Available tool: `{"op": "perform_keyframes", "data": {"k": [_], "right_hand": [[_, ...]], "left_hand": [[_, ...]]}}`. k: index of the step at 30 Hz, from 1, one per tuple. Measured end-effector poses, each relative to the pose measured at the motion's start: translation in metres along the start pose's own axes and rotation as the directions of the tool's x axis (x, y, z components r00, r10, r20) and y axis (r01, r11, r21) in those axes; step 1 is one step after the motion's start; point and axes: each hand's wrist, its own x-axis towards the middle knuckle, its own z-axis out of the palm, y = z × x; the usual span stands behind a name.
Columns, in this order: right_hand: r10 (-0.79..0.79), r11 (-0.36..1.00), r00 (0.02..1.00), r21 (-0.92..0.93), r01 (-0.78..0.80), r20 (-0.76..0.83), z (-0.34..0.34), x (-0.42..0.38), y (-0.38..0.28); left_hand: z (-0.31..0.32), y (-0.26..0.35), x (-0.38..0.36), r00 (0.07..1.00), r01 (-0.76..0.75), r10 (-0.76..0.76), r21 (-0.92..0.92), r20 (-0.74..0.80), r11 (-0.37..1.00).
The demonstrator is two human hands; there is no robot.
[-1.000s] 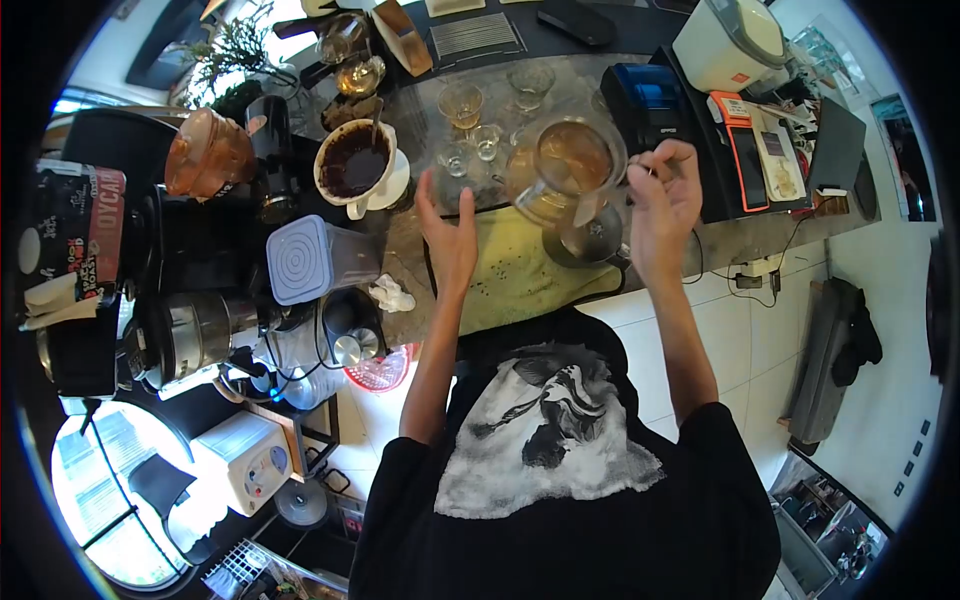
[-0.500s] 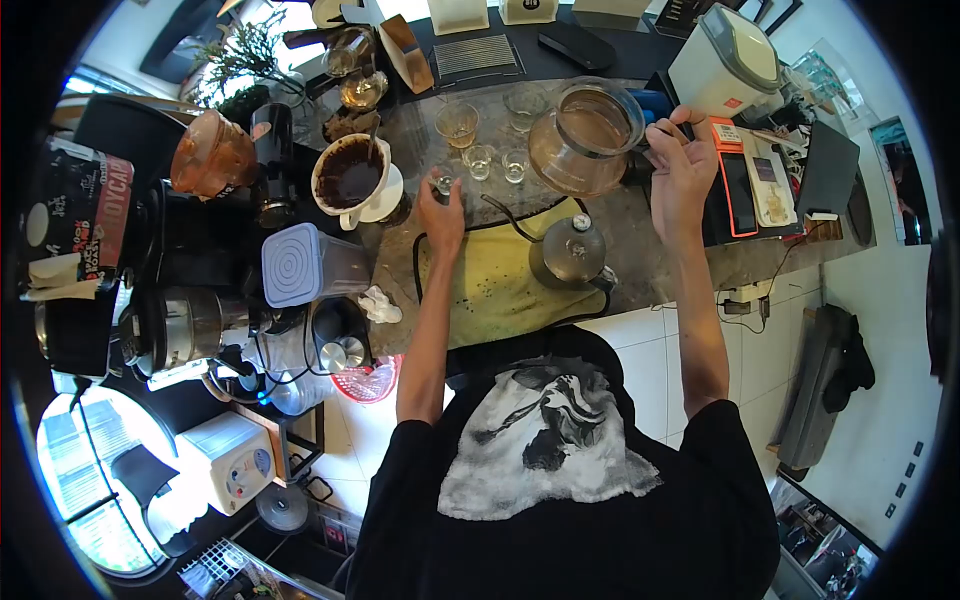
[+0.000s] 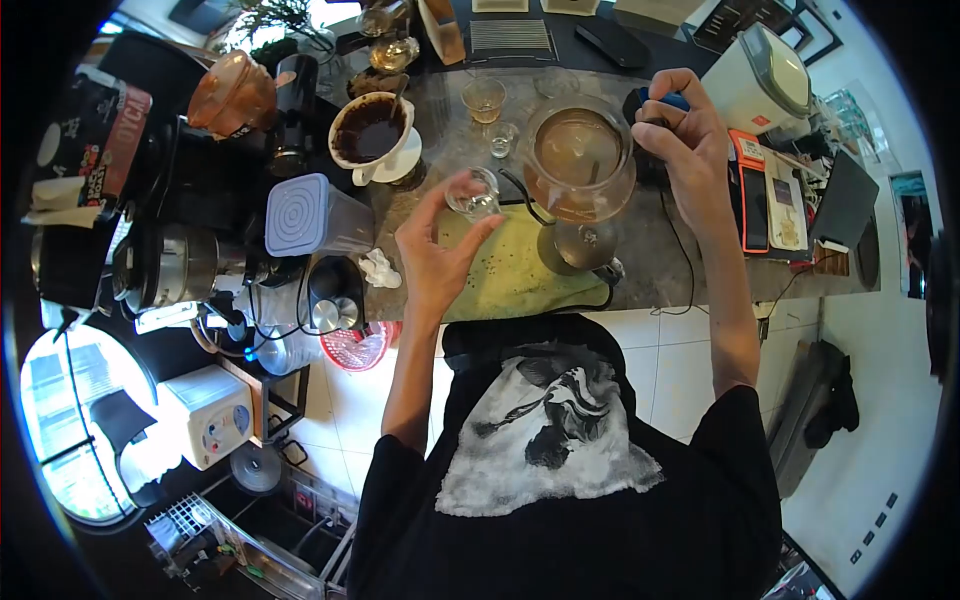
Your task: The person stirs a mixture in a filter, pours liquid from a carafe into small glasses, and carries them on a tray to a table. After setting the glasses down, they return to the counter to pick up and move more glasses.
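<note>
My left hand (image 3: 436, 250) holds a small clear glass (image 3: 474, 196) between thumb and fingers, above the edge of a yellow-green cloth (image 3: 500, 270). A round glass carafe (image 3: 578, 195) with brownish liquid in it hangs just right of that glass. My right hand (image 3: 688, 140) is closed at the carafe's handle side; its fingers cover most of the handle. Under the carafe, a gooseneck kettle (image 3: 580, 252) stands on the cloth, its top partly hidden. Behind my left hand are another small glass (image 3: 502, 140) and a larger glass cup (image 3: 485, 101).
To the left stand a white dripper (image 3: 372, 160) with dark wet coffee grounds, a lidded plastic container (image 3: 300, 213) and a crumpled tissue (image 3: 379, 268). A white canister (image 3: 757, 80) and an orange-edged device (image 3: 750, 190) are on the right. A cable (image 3: 690, 270) hangs over the counter's front edge.
My left hand has lifted its small glass and brought it nearer my body. The carafe has also come nearer, now overlapping the kettle and hiding one small glass. The view has tilted down.
</note>
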Motion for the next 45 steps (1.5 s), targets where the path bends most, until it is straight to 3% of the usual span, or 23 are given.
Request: {"op": "perform_keyframes", "data": {"k": [4, 8, 10, 11, 19, 22, 23, 25, 26, 28, 29, 31, 45], "right_hand": [[0.003, 0.995, 0.986, -0.099, 0.013, 0.166, 0.01, 0.005, -0.016], [0.053, 0.981, 0.976, -0.194, -0.011, 0.213, 0.023, 0.006, -0.036], [0.159, 0.927, 0.965, -0.368, -0.074, 0.207, 0.033, 0.004, -0.053], [0.163, 0.927, 0.965, -0.368, -0.078, 0.206, 0.038, 0.004, -0.053], [0.079, 0.798, 0.934, -0.584, 0.15, 0.347, 0.056, 0.003, -0.073], [0.139, 0.721, 0.918, -0.673, 0.162, 0.37, 0.056, 0.006, -0.077], [0.139, 0.72, 0.918, -0.674, 0.164, 0.372, 0.058, 0.007, -0.074], [-0.179, 0.633, 0.875, -0.628, 0.452, 0.449, 0.066, 0.009, -0.064], [-0.178, 0.633, 0.875, -0.628, 0.452, 0.451, 0.062, 0.013, -0.067], [0.18, 0.772, 0.812, -0.592, 0.233, 0.555, 0.053, 0.021, -0.076], [0.182, 0.772, 0.811, -0.592, 0.232, 0.555, 0.055, 0.018, -0.075], [-0.102, 0.638, 0.83, -0.605, 0.477, 0.548, 0.062, 0.011, -0.069], [-0.075, 0.593, 0.781, -0.602, 0.535, 0.62, 0.076, 0.012, -0.065]], "left_hand": [[-0.008, 0.015, -0.006, 0.991, -0.013, 0.006, 0.051, 0.133, 0.999], [-0.01, 0.026, -0.008, 0.987, -0.052, 0.044, 0.054, 0.152, 0.997], [-0.01, 0.03, -0.009, 0.985, -0.066, 0.054, 0.068, 0.161, 0.995], [-0.013, 0.03, -0.009, 0.986, -0.062, 0.05, 0.068, 0.162, 0.996], [-0.009, 0.034, -0.014, 0.979, -0.09, 0.076, 0.066, 0.191, 0.994], [-0.007, 0.034, -0.016, 0.978, -0.072, 0.061, 0.048, 0.201, 0.996], [-0.007, 0.035, -0.016, 0.978, -0.072, 0.061, 0.047, 0.199, 0.996], [-0.006, 0.036, -0.017, 0.978, -0.062, 0.049, 0.06, 0.204, 0.996], [-0.007, 0.036, -0.017, 0.978, -0.061, 0.048, 0.059, 0.202, 0.996], [-0.007, 0.038, -0.018, 0.976, -0.084, 0.062, 0.097, 0.208, 0.992], [-0.007, 0.038, -0.018, 0.976, -0.082, 0.06, 0.097, 0.207, 0.992], [-0.007, 0.039, -0.017, 0.974, -0.088, 0.058, 0.132, 0.218, 0.987], [-0.007, 0.037, -0.013, 0.973, -0.093, 0.053, 0.17, 0.227, 0.981]]}}
